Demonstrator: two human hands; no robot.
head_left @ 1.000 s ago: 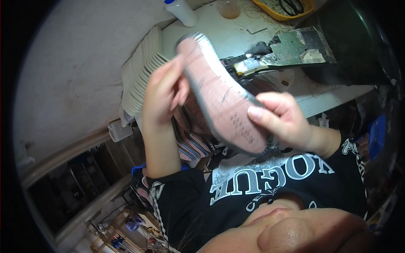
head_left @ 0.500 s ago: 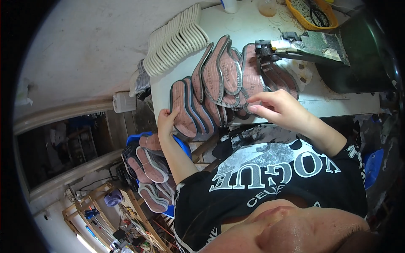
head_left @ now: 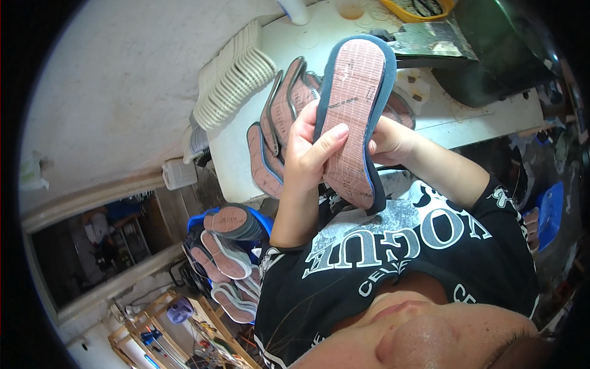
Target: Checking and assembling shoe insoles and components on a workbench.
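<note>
Hands (head_left: 307,149) around pink sole (head_left: 357,83), right one (head_left: 392,142) partly behind it

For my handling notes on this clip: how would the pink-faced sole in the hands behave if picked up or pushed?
Probably fairly stiff: the pink-faced sole extends past the left hand and right hand with no visible droop. Likely to slide rather than roll, being long and broad-faced.

Matt sole (head_left: 358,111), glossy machine housing (head_left: 495,58)
</note>
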